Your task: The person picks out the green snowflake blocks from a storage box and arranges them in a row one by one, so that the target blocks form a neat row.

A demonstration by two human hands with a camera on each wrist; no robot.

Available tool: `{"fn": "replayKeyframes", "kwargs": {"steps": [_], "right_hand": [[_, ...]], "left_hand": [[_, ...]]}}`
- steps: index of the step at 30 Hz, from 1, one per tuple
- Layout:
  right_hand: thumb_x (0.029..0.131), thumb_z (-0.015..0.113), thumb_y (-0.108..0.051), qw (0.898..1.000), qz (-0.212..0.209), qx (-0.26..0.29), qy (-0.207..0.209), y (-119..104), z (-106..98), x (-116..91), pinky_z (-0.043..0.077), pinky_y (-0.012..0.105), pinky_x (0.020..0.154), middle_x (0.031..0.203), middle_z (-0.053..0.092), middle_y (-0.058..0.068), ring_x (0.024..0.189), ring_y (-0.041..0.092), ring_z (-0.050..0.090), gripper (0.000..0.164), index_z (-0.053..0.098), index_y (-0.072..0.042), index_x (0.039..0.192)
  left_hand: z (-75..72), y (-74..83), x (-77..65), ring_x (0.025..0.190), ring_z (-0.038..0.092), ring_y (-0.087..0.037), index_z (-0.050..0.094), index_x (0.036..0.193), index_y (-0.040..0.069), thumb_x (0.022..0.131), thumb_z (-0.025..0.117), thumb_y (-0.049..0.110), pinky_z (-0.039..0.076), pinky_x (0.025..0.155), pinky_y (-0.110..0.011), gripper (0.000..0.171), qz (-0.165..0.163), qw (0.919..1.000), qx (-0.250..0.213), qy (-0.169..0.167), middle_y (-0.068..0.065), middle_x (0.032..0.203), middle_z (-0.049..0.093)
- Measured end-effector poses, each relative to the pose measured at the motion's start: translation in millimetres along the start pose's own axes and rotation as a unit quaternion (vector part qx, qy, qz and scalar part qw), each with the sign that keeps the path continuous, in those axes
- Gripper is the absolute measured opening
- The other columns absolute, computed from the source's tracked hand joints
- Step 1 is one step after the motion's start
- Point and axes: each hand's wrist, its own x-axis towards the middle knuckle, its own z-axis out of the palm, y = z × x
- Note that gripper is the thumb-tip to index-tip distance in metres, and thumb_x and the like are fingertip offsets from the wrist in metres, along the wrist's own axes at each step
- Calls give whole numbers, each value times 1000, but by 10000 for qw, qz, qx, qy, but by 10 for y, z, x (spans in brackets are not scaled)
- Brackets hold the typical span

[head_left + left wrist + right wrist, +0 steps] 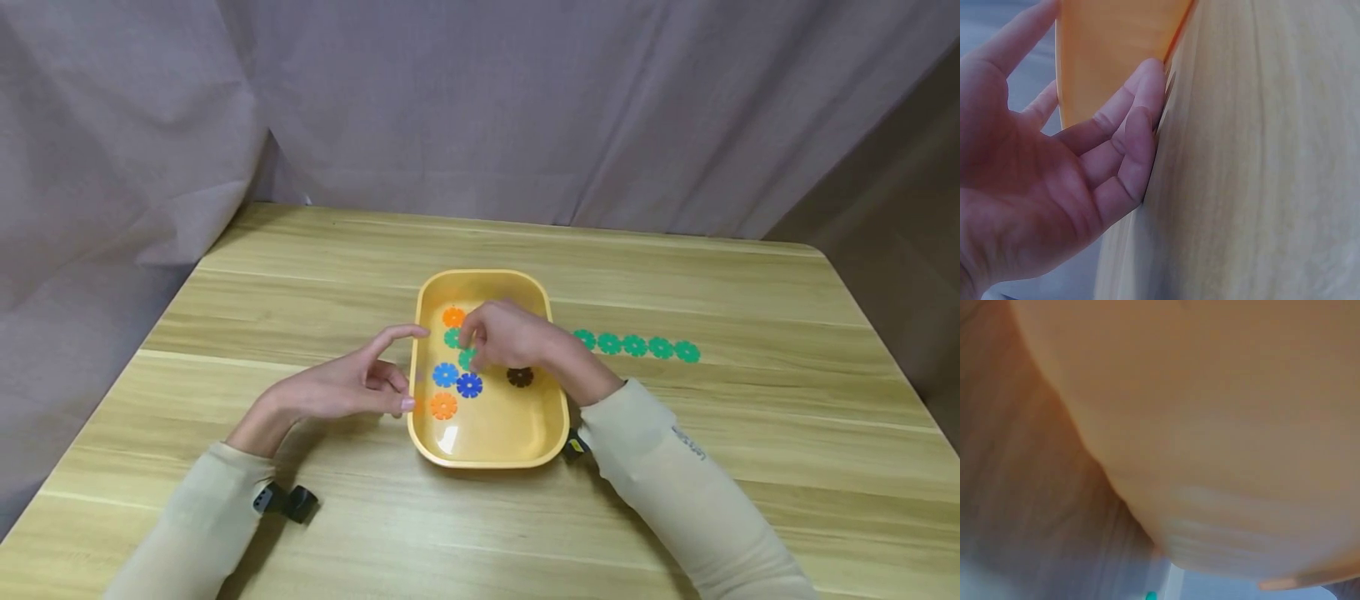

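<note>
A yellow plastic tray (492, 463) sits mid-table with several flower-shaped plastic discs inside. My left hand (345, 385) is at its left side, index fingertip and thumb at the rim. Its other fingers bend loosely by the tray's outer wall (1110, 56) in the left wrist view. My right hand (510, 333) reaches in over the far wall area, fingers pointing down and partly covering two green discs (452, 337). I cannot tell whether it pinches one. Around them lie an orange disc (453, 317), a light blue disc (445, 375), a dark blue disc (469, 385) and another orange disc (443, 407).
A black disc (520, 377) lies under my right wrist, inside the tray. To the tray's right, several green discs (634, 345) form a row on the wooden table (750, 417). A grey curtain (465, 108) hangs behind. The tray wall (1222, 425) fills most of the right wrist view.
</note>
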Motion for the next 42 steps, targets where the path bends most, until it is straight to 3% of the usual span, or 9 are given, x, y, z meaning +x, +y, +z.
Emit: {"fn": "replayKeyframes", "kwargs": {"steps": [7,13,21,26,31,38,42], "right_hand": [[84,88,-11,9997,77,-215,-56,-17,-17,-4,50,29,76,88,67,1,80,15,59,30,76,-9,112],[84,86,-9,9990,-164,-421,10,-18,4,-14,52,35,91,103,68,3,98,19,62,29,71,-13,109],[89,82,-8,9957,-620,-668,152,-32,16,-72,48,31,73,80,66,0,73,15,58,26,68,-15,110],[90,81,-9,9955,-671,-648,174,-36,29,-92,46,28,67,76,66,0,68,14,58,26,69,-16,112],[91,80,-7,9968,-698,-345,167,-32,34,-105,49,27,67,79,69,1,68,13,61,25,70,-15,112],[91,76,-4,9945,-697,758,204,-38,-4,-154,46,26,55,70,64,0,53,12,54,25,71,-12,115],[92,77,-5,9904,-657,1177,294,-50,-39,-189,46,26,52,70,66,3,53,14,57,23,71,-10,114]], "left_hand": [[-5,17,1,91,67,-28,18,164,24,98,78,18,53,78,-30,89,-10,10000,29,16,-12,105,67],[2,15,-3,93,68,-28,18,165,23,99,77,18,54,80,-31,88,-4,10000,27,0,-13,106,68],[0,29,-8,92,67,-28,18,164,24,98,77,19,53,80,-30,89,-58,10000,32,13,-12,105,67],[0,20,-9,92,67,-28,18,164,24,98,77,19,53,81,-30,89,-81,10000,46,17,-12,105,67],[3,14,-7,91,67,-28,18,164,24,99,77,20,53,81,-30,88,-61,10000,67,6,-12,105,68],[6,17,-9,91,68,-28,18,164,23,99,76,20,53,80,-30,87,-36,9999,97,2,-13,105,68],[2,17,-11,92,68,-28,18,164,24,99,76,21,53,81,-31,88,-56,9999,130,22,-13,106,68]]}}
